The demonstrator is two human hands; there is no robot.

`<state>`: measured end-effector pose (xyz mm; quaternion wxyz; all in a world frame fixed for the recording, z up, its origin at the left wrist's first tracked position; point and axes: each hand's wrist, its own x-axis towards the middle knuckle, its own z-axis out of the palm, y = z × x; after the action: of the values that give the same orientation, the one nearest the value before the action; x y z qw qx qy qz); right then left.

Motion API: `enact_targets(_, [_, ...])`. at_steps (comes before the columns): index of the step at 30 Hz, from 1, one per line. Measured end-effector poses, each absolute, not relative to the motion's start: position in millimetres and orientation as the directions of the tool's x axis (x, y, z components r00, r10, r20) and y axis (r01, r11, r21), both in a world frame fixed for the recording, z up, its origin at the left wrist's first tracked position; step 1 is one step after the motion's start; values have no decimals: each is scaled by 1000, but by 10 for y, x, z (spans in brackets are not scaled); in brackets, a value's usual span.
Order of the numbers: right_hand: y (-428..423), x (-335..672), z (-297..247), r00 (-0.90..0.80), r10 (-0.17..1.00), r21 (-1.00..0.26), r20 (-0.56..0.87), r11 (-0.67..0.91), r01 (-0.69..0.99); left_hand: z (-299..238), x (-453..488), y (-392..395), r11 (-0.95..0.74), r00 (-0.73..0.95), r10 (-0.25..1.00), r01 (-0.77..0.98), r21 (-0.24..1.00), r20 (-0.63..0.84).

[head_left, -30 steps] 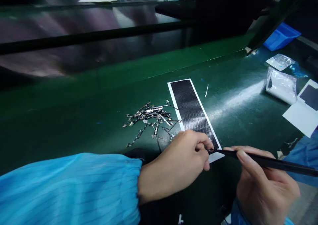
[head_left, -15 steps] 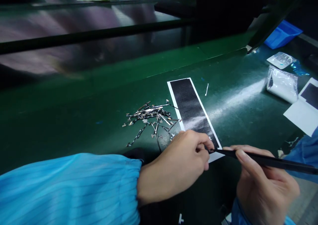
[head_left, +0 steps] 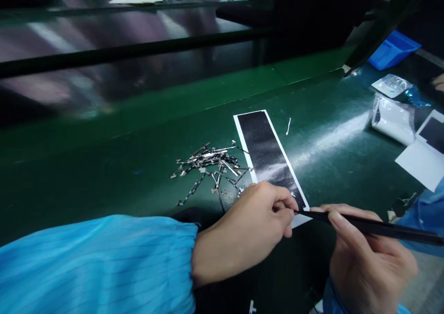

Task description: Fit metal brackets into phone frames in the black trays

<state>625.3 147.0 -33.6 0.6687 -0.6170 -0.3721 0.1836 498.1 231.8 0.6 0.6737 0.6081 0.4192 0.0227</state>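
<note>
My right hand (head_left: 367,254) grips black tweezers (head_left: 378,226), whose tips point left and reach the fingertips of my left hand (head_left: 253,226). My left thumb and forefinger are pinched together over the near end of a white sheet bearing a black strip (head_left: 267,143) with fine rows across it. What lies between those fingers is too small and too hidden to name. To the left of the sheet lies a loose pile of thin flex cables (head_left: 211,161), dark with silvery ends; a few of them touch the sheet's left edge.
A small white strip (head_left: 288,126) lies right of the sheet. Farther right are plastic bags (head_left: 393,120), white paper (head_left: 421,163) with a dark patch, and a blue bin (head_left: 394,50). A raised shelf edge (head_left: 138,46) runs along the back. Blue sleeve fabric shows at the right edge.
The tweezer tips have shifted very slightly at my left fingertips. Both hands otherwise hold nearly the same place, and the pile and sheet stay put. Part of another person's hand now shows at far right.
</note>
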Motion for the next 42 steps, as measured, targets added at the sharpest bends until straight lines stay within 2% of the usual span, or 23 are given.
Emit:
enact_targets(13, [1482, 6243, -349, 635, 700, -945, 326, 250, 211, 21, 4982, 2331, 293, 631, 521, 500, 815, -575])
enact_targets(36, [1472, 6255, -373, 728, 602, -944, 328, 240, 226, 71, 5002, 2332, 361, 622, 502, 481, 799, -601])
enact_targets(39, [1493, 6254, -372, 771, 576, -960, 271, 220, 173, 102, 5008, 2336, 364, 633, 506, 459, 810, -586])
enact_targets(42, [1540, 6240, -362, 840, 504, -973, 203, 201, 115, 95, 5009, 2339, 349, 656, 514, 428, 834, -552])
